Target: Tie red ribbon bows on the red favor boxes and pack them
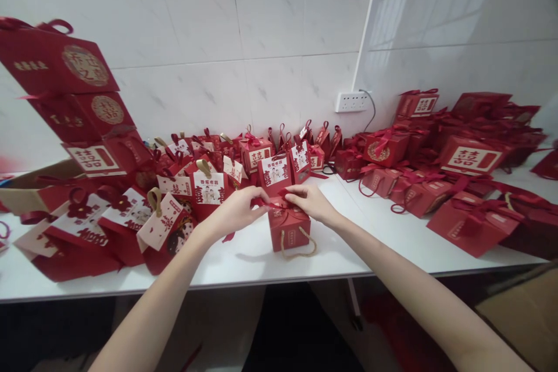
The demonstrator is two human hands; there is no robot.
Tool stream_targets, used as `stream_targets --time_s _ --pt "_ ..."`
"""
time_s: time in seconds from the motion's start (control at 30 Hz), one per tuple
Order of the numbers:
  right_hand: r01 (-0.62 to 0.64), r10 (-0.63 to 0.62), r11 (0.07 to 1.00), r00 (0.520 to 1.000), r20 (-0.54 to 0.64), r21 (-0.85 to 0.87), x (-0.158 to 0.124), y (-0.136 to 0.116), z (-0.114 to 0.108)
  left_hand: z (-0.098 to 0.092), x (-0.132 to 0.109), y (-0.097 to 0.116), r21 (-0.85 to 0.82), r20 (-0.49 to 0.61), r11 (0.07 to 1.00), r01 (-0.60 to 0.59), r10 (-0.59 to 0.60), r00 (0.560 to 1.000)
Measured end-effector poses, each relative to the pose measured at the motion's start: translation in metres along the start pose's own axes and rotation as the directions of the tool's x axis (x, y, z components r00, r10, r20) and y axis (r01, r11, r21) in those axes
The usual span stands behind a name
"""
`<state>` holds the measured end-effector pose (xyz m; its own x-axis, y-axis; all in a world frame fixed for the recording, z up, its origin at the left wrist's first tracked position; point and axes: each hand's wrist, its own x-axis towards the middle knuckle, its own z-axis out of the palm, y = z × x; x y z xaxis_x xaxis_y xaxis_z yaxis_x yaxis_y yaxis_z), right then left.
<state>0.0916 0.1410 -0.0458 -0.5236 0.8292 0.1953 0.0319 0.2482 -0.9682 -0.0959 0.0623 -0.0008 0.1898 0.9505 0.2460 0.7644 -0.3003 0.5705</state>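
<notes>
A small red gift box (288, 231) with a beige rope handle stands on the white table (244, 264) near its front edge. My left hand (238, 208) pinches the red ribbon on top of the box from the left. From the right, my right hand (310, 201) pinches the same ribbon. The fingers of both hands are closed on the ribbon above the box's lid.
Many red gift boxes and bags crowd the table: a heap at the left (126, 221), a row along the wall (274, 171), a pile at the right (466, 186). Larger red bags (65, 70) stack at far left. A wall socket (351, 101) sits behind.
</notes>
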Motion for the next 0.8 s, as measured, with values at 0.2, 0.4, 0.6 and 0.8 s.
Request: stream_targets --time_s 0.2,0.4,0.6,0.8 --pt "0.011 -0.013 1.0 0.997 -0.076 -0.026 0.001 0.004 0.005 -0.006 0.012 0.005 0.059 -0.042 0.998 -0.024 0.026 0.999" --pt "0.018 -0.023 0.998 0.995 -0.096 -0.052 0.001 0.005 0.008 -0.011 0.024 0.021 0.119 0.096 0.991 -0.053 0.041 0.995" --pt "0.083 -0.086 0.994 0.996 -0.036 -0.072 -0.001 0.004 0.007 -0.014 0.047 0.025 0.254 0.153 0.928 -0.272 0.238 0.959" --pt "0.12 -0.119 0.992 0.993 0.019 -0.042 -0.001 0.007 0.006 0.003 0.061 0.007 0.023 0.067 0.974 -0.225 0.223 0.972"
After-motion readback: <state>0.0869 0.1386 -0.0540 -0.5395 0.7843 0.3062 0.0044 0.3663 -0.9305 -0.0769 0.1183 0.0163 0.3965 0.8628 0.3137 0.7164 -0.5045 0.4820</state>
